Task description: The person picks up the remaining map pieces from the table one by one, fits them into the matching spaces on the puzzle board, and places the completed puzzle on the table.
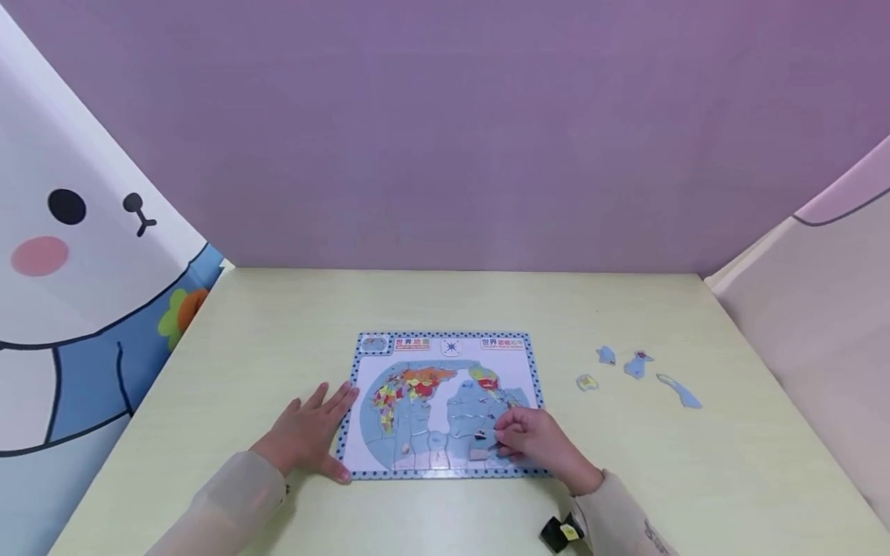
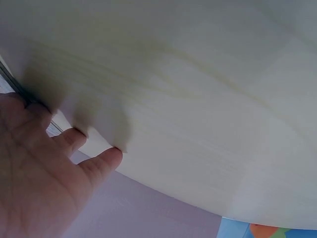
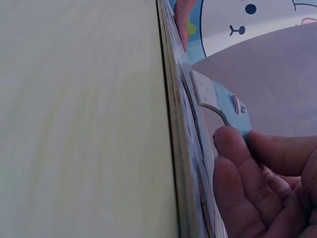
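Observation:
A world-map jigsaw puzzle board (image 1: 445, 473) with a blue dotted border lies flat on the table in the head view. White gaps show in its middle and right part. My right hand (image 1: 535, 442) is over the board's lower right, pinching a puzzle piece (image 3: 230, 105) between thumb and fingers. That piece is pale blue with a white end and a small printed picture; in the right wrist view it stands tilted up from the board. With fingers spread, my left hand (image 1: 309, 432) rests on the board's left edge. The left wrist view shows its fingers (image 2: 101, 166) at the edge.
Several loose puzzle pieces, among them a bird-shaped one (image 1: 636, 366) and a long narrow one (image 1: 680, 391), lie on the pale table (image 1: 278, 309) to the right. A black device (image 1: 558, 533) is at my right wrist. Purple panel (image 1: 445, 139) behind; printed cartoon panel (image 1: 83, 293) at left.

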The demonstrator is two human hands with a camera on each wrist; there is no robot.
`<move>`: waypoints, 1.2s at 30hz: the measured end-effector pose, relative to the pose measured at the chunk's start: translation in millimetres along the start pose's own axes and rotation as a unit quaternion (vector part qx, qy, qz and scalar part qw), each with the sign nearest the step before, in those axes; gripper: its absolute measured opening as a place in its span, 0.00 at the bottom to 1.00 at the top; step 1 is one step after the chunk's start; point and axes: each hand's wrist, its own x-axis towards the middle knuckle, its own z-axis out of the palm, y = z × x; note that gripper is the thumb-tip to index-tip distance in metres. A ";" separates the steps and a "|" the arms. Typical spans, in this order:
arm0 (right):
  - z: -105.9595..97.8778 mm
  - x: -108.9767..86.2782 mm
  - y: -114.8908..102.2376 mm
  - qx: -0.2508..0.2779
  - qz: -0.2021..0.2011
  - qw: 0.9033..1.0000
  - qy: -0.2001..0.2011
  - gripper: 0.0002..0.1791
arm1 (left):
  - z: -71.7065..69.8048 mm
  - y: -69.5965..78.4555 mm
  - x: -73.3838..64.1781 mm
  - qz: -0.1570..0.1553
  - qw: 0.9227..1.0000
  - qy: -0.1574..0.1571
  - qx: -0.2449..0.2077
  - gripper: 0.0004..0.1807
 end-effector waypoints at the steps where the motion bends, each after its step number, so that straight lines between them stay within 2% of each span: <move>1: 0.9 0.8 0.0 -0.002 0.000 1.000 0.000 0.02 | -0.1 0.0 -0.1 -0.002 1.000 -0.001 -0.002 0.69; 12: 1.1 0.8 -0.7 -0.012 0.001 1.000 -0.018 0.02 | -1.1 1.0 -1.7 0.000 1.000 0.005 -0.002 0.69; 20: 2.9 1.3 -2.0 -0.068 -0.027 0.997 -0.021 0.03 | -1.5 0.5 -0.3 0.001 1.000 0.003 0.005 0.69; 36: 8.0 0.0 -8.2 -0.161 -0.040 0.986 0.024 0.03 | -0.8 1.2 -0.4 0.001 1.000 0.001 0.007 0.69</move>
